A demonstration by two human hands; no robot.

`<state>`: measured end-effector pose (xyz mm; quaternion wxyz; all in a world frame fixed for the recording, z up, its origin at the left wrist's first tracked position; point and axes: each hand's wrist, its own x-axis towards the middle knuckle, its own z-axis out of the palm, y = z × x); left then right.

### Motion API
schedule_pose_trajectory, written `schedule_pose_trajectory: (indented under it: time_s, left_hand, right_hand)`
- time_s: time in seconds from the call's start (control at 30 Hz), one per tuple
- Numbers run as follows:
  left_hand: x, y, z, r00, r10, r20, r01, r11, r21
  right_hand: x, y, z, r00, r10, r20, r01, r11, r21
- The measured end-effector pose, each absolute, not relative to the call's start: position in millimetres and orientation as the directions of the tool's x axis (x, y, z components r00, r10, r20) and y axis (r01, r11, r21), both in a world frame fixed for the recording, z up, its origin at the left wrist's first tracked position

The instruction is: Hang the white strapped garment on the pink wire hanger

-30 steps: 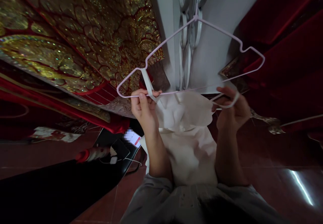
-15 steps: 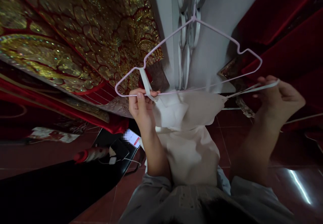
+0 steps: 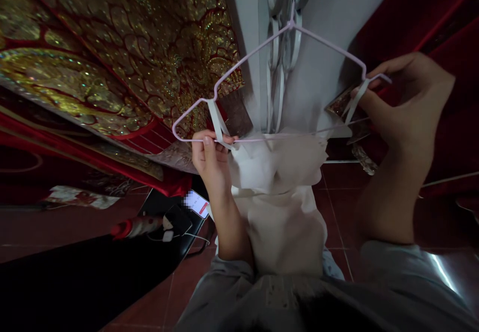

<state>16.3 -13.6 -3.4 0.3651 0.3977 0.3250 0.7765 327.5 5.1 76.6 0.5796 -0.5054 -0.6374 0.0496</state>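
Note:
A pale pink clothes hanger (image 3: 251, 56) spans the space before me, its hook rising at the top. Below it hangs a white garment (image 3: 277, 165) with thin straps. The left strap (image 3: 215, 120) is looped over the hanger's left notch. My left hand (image 3: 210, 153) is closed round the hanger's lower bar, beside that strap. At the other end, my right hand (image 3: 402, 97) pinches around the hanger's right shoulder. There the right strap (image 3: 357, 101) lies over the notch against my thumb. My right fingers partly hide the hanger's end.
Gold sequined red garments (image 3: 179, 38) hang at the left, and dark red cloth (image 3: 445, 38) at the right. Grey metal scrollwork (image 3: 275, 48) stands behind the hanger. A lit phone (image 3: 197, 203) and a red-capped bottle (image 3: 136, 226) lie on a black surface at lower left.
My right hand has moved up and inward, bringing the right strap from out beyond the hanger onto its right notch. My left hand keeps its grip in nearly the same place.

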Motion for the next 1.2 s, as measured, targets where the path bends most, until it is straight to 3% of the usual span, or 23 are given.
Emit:
schedule_pose_trajectory:
  time_s: [0.1,0.23,0.33,0.37,0.43,0.5,0.57,0.7,0.83,1.0,1.07,1.2]
  left_hand:
    - [17.0,-13.6,-3.3,-0.415,0.824,0.385,-0.332,-0.531,0.779]
    - [17.0,-13.7,-4.8,-0.414,0.826,0.383,-0.303,-0.521,0.798]
    - [17.0,-14.1,-5.8,-0.415,0.822,0.389,-0.276,-0.521,0.808]
    - [17.1,-14.2,-5.8,-0.416,0.82,0.393,-0.268,-0.523,0.809]
    - [17.4,-14.4,-5.5,-0.416,0.82,0.394,-0.258,-0.522,0.813]
    - [17.5,-14.3,-5.6,-0.416,0.821,0.391,-0.252,-0.518,0.817]
    - [17.0,-14.5,-6.8,-0.417,0.821,0.391,-0.246,-0.515,0.821]
    - [12.3,-21.2,-10.4,-0.431,0.818,0.381,-0.147,-0.48,0.865]
    - [1.0,-39.1,4.6,-0.27,0.897,0.35,-0.066,-0.38,0.923]
    - [-23.0,-46.1,51.5,-0.041,0.918,0.394,-0.329,-0.384,0.863]
    - [-34.5,-36.6,59.6,-0.113,0.892,0.437,-0.346,-0.447,0.825]
    - [-46.4,-12.8,39.7,-0.487,0.734,0.473,-0.189,-0.617,0.763]
  right_hand:
    - [322.1,4.5,77.1,0.117,0.656,0.745,0.638,0.525,-0.563]
    - [305.5,-0.3,67.1,0.197,0.345,0.918,0.673,0.633,-0.383]
    - [280.9,-12.7,57.5,0.329,0.179,0.927,0.662,0.656,-0.362]
    - [271.3,-18.4,53.1,0.342,0.213,0.915,0.639,0.661,-0.393]
    - [252.2,-30.6,41.4,0.245,0.441,0.864,0.558,0.665,-0.497]
    - [235.4,-41.5,25.5,0.004,0.708,0.707,0.477,0.62,-0.623]
    - [222.2,-49.4,7.5,-0.14,0.828,0.542,0.445,0.542,-0.713]
    - [207.4,-54.4,-19.5,0.01,0.831,0.556,0.426,0.5,-0.754]
    - [201.3,-47.1,-26.1,0.048,0.823,0.566,0.395,0.505,-0.767]
    - [200.9,-38.1,-26.7,0.014,0.826,0.563,0.38,0.517,-0.767]
    - [203.0,-38.1,-28.0,0.008,0.823,0.568,0.383,0.523,-0.762]
    - [206.8,-39.1,-31.1,0.008,0.795,0.606,0.381,0.558,-0.737]
